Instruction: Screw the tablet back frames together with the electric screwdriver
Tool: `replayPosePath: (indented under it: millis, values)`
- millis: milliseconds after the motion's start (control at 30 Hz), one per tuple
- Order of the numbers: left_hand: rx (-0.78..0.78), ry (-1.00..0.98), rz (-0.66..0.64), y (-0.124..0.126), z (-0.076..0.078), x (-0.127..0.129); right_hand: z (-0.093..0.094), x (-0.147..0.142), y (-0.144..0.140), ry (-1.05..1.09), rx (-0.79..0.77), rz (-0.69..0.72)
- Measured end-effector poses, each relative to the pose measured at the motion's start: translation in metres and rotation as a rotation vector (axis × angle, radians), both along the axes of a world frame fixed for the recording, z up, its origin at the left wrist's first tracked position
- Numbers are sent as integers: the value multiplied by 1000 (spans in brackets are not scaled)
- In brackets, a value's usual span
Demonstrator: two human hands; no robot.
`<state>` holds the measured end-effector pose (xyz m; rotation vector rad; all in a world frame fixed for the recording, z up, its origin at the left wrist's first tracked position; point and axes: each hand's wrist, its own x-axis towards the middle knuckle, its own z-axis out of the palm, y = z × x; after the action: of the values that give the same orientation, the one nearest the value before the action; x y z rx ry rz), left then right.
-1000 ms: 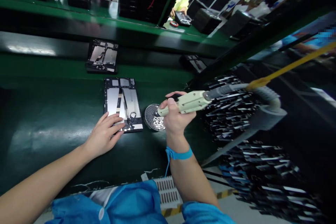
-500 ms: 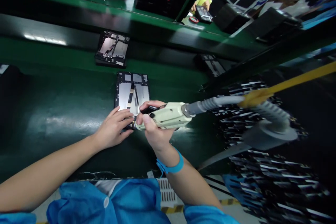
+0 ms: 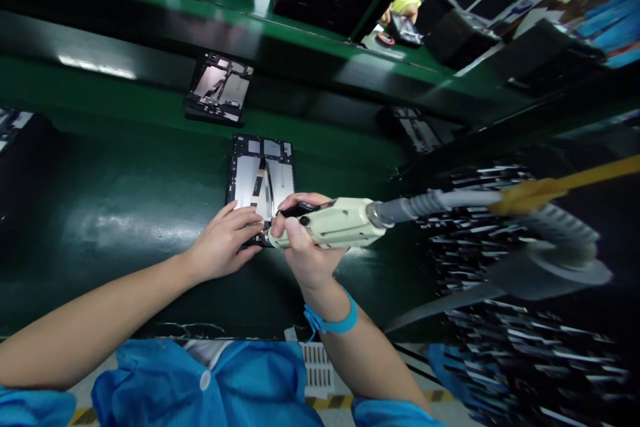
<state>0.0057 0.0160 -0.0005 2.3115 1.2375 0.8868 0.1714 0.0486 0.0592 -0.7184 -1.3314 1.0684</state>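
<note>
Right hand (image 3: 311,260) and pale-green driver (image 3: 343,221), earlier beside the device (image 3: 247,177), now at its near edge.

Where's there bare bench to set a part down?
Widest: the green bench left of the nearer open device, beyond the left forearm. Smaller: right of the device, beyond the pale green tool. Crowded: the device's near edge, with the left hand and the tool-holding right hand.

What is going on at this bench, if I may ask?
The wearer's left hand lies over the near left part of an opened flat device, and the right hand grips a pale green tool, its nose at the device's near side. Whether its tip touches is hidden. A similar unit sits farther back.
</note>
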Motion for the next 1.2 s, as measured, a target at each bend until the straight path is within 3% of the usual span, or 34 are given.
replayPosePath:
  millis: [567, 833, 967, 1067, 1200]
  values:
    - [-6, 11, 4, -1, -2, 0, -3, 0, -2, -38, -4, 45]
    - [35, 78, 69, -2, -8, 3, -16, 1, -2, -109, -34, 10]
    - [10, 160, 75, -1, -7, -3, -11, 7, 1, -54, -22, 1]
    - [-14, 212, 99, 17, -3, -13, -3, 16, 4, 37, -3, -29]
    - [-31, 282, 174, 88, 3, -25, 0, 26, 9, 84, -9, -96]
